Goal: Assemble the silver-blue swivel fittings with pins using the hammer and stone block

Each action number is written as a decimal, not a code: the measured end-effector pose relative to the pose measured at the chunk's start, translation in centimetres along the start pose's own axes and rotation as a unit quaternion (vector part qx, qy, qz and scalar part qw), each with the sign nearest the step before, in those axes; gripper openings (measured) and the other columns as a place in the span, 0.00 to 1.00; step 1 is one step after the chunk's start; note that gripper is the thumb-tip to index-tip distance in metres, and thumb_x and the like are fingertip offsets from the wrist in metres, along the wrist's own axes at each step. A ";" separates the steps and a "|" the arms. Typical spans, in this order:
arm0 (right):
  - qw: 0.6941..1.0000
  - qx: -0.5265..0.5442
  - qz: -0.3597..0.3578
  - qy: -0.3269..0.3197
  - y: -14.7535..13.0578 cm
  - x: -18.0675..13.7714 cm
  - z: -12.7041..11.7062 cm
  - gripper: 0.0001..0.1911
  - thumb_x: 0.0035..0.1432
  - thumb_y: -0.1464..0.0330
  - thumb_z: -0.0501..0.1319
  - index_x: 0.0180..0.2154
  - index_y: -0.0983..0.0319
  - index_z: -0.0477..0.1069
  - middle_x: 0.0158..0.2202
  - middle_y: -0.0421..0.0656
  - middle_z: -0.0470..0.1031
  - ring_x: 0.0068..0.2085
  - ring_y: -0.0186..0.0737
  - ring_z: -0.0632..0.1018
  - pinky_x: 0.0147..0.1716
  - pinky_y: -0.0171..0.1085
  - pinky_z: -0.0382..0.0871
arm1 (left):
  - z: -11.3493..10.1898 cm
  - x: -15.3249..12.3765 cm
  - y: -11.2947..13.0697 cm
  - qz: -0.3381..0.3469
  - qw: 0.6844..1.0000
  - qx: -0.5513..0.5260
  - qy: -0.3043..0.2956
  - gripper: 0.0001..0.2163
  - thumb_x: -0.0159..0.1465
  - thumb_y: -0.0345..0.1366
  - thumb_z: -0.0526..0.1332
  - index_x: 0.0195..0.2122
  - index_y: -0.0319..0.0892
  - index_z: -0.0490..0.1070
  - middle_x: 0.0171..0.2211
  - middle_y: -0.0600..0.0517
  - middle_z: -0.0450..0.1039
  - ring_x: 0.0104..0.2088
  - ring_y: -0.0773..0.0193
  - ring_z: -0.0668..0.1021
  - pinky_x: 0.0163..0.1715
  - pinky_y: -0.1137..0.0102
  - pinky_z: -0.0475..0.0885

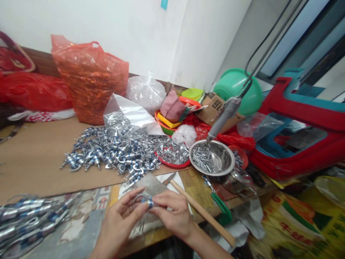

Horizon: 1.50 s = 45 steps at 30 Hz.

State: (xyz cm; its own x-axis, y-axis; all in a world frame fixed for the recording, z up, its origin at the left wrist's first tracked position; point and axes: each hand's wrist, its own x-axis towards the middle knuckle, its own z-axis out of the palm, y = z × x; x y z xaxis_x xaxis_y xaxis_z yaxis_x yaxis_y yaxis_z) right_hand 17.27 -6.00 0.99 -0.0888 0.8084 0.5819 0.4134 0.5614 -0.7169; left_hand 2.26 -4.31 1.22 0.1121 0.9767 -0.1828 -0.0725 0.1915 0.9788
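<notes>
Between my two hands, above the front edge of the workbench, is a small silver-and-blue metal hook fitting (pixel 149 202). My left hand (pixel 121 217) pinches it from the left with thumb and fingers. From the other side my right hand (pixel 175 212) grips its right end, thumb and fingertips closed; that end is mostly covered. A metal plate (pixel 153 182) lies just beyond the fingers. Close to my right hand a wooden handle (pixel 205 214) slants across the bench edge. A big pile of similar hook fittings (pixel 110 151) lies beyond on cardboard.
A steel bowl (pixel 228 163) holds metal pins, beside a red dish (pixel 175 165) of small metal pieces. A grey power screwdriver (pixel 225 117) hangs over the bowl. More fittings (pixel 24 219) lie at left. An orange bag (pixel 94 82) and a red stool (pixel 285 165) stand behind and right.
</notes>
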 end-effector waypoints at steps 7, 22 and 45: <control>0.956 -0.231 0.119 -0.138 3.4 4.3 -2.8 0.08 0.55 0.68 0.58 0.33 0.60 0.75 0.32 0.40 0.77 0.34 0.31 0.76 0.35 0.27 0.69 | 0.3 1.0 -1.9 -0.037 0.996 -0.078 -0.025 0.32 0.47 0.41 0.65 0.52 0.44 0.55 0.28 0.53 0.73 0.34 0.59 0.76 0.34 0.67 0.73; 0.795 -0.517 0.210 -0.237 13.3 11.7 -5.0 0.14 0.58 0.65 0.54 0.46 0.64 0.63 0.46 0.45 0.66 0.43 0.40 0.71 0.40 0.44 0.67 | -0.1 2.4 -1.5 -0.038 0.994 -0.101 -0.028 0.34 0.43 0.36 0.67 0.51 0.44 0.54 0.21 0.57 0.70 0.22 0.65 0.74 0.23 0.72 0.69; 0.950 -0.270 0.150 -0.048 8.4 8.6 -3.9 0.11 0.57 0.73 0.51 0.39 0.63 0.70 0.38 0.45 0.72 0.40 0.36 0.72 0.39 0.34 0.64 | -0.2 2.3 -1.7 -0.049 0.991 -0.117 -0.041 0.34 0.43 0.34 0.67 0.52 0.43 0.54 0.22 0.57 0.71 0.23 0.67 0.74 0.25 0.73 0.68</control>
State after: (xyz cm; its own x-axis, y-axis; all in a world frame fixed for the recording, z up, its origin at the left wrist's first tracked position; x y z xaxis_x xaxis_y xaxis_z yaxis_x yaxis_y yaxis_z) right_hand 23.52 5.00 1.51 0.0337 0.9447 0.3263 0.8353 0.1526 -0.5283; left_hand 2.48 -2.34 -0.92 0.2097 0.9429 -0.2586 -0.2844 0.3119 0.9066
